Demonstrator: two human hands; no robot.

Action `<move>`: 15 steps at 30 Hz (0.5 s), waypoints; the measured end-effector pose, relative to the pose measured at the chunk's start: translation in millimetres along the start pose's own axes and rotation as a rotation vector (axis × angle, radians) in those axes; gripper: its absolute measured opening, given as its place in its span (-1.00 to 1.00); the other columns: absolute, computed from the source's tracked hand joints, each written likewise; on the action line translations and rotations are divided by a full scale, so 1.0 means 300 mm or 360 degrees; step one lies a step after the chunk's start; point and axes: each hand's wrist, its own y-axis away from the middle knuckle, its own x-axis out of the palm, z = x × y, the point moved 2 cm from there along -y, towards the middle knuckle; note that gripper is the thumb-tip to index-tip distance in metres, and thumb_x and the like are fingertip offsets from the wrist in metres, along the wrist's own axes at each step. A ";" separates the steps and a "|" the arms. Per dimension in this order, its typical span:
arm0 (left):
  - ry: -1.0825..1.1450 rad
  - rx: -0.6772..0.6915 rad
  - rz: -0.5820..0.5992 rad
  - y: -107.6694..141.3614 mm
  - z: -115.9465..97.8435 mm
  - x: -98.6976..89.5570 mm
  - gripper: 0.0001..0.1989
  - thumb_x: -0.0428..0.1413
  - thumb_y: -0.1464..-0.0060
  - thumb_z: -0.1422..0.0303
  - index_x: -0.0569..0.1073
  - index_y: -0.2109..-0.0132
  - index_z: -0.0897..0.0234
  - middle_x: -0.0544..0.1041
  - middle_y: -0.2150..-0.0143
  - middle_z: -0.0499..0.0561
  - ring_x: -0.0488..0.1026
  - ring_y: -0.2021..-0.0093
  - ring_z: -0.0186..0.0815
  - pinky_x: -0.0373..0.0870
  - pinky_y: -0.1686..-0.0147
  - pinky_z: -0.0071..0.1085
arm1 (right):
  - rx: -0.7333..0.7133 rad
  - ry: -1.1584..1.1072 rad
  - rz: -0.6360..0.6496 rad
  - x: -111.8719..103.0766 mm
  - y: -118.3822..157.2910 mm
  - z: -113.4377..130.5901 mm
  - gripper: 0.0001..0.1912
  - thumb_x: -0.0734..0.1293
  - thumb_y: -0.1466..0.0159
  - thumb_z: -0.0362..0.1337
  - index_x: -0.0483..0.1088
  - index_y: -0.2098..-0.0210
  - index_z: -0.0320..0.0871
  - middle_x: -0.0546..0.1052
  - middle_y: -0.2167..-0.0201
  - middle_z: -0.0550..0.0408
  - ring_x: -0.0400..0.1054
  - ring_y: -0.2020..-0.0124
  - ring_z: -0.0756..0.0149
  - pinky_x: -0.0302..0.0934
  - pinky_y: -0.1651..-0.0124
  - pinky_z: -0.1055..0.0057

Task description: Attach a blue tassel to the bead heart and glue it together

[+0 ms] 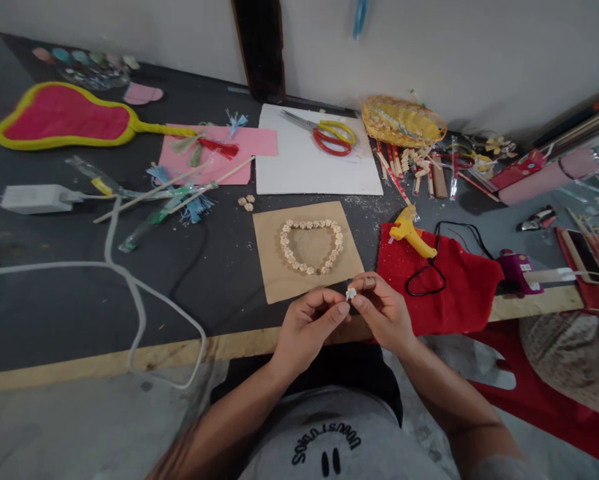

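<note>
A small pale flower piece [350,293] with a bluish spot is pinched between the thumb and finger of my right hand [383,312]. My left hand [309,325] is closed too, its thumb and fingertip meeting at the flower's left edge. Just beyond my fingers lies a brown card [274,283]. On it, similar cream flowers form a heart-shaped outline [285,248], with a small dark spot near its lower tip. A few loose flowers [247,202] rest on the dark table left of the card.
A yellow glue gun [410,233] lies on red cloth [459,287] at the right, its black cord looped. Scissors [332,137] rest on a white board [309,177]. A wicker basket [404,123] stands behind. A white cable [139,300] crosses the left side. Another person's leg [564,353] shows at right.
</note>
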 end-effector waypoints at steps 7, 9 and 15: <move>-0.0050 -0.0006 -0.0001 0.003 0.000 -0.001 -0.64 0.34 -0.02 0.06 0.55 0.38 0.29 0.55 0.46 -0.05 0.40 0.42 -0.41 0.32 0.34 -0.50 | -0.0013 0.0023 0.0000 -0.001 -0.001 0.005 -0.86 0.37 -0.35 -0.16 0.50 0.19 -0.07 0.52 0.23 0.07 0.45 0.21 0.33 0.37 0.12 0.39; -0.0024 -0.0021 0.0012 -0.003 0.001 -0.001 -0.64 0.35 -0.01 0.06 0.55 0.38 0.30 0.53 0.47 -0.06 0.40 0.42 -0.42 0.32 0.33 -0.50 | -0.0024 0.0002 0.0003 0.000 -0.001 0.006 -0.87 0.37 -0.35 -0.16 0.50 0.19 -0.07 0.51 0.24 0.08 0.45 0.20 0.33 0.37 0.11 0.40; -0.0010 -0.0058 0.0065 -0.016 0.005 0.001 -0.67 0.36 0.02 0.11 0.58 0.32 0.31 0.56 0.38 -0.05 0.43 0.37 -0.40 0.37 0.28 -0.49 | 0.0055 -0.0077 0.0033 0.003 -0.005 0.008 -0.75 0.34 -0.36 -0.04 0.47 0.19 -0.09 0.49 0.25 0.09 0.42 0.28 0.36 0.36 0.27 0.45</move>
